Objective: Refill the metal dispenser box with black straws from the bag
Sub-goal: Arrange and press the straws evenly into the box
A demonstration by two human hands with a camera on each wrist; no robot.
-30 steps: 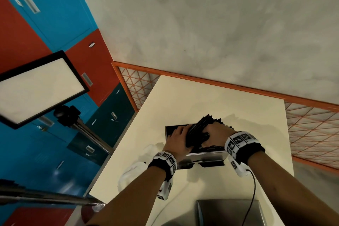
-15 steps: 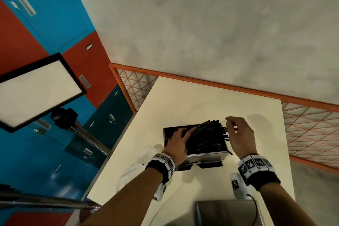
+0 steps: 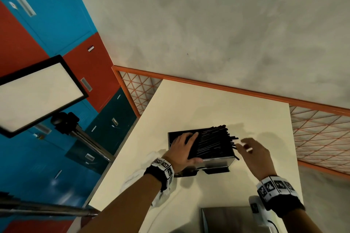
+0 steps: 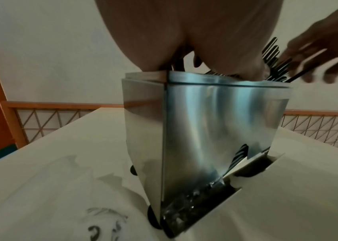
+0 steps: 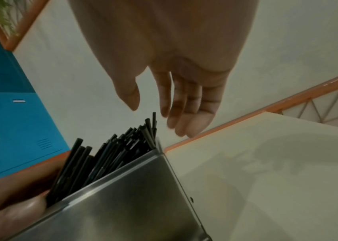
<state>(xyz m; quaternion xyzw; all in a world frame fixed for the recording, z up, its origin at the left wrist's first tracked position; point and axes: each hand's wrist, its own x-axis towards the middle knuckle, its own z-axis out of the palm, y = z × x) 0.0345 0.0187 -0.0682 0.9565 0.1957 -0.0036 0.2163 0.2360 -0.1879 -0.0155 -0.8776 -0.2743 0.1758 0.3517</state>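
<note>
The metal box (image 3: 217, 162) stands on the table (image 3: 198, 100), full of black straws (image 3: 214, 142) poking out to the right. The left hand (image 3: 182, 149) lies flat on the straws, fingers straight. The right hand (image 3: 253, 153) hovers just beside their ends, fingers relaxed and holding nothing.

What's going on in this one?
A person is loading black straws into a metal box on a table. The left hand lies flat on the pile. The right hand hovers open by the straw ends that jut past the box's right edge, touching nothing.
</note>
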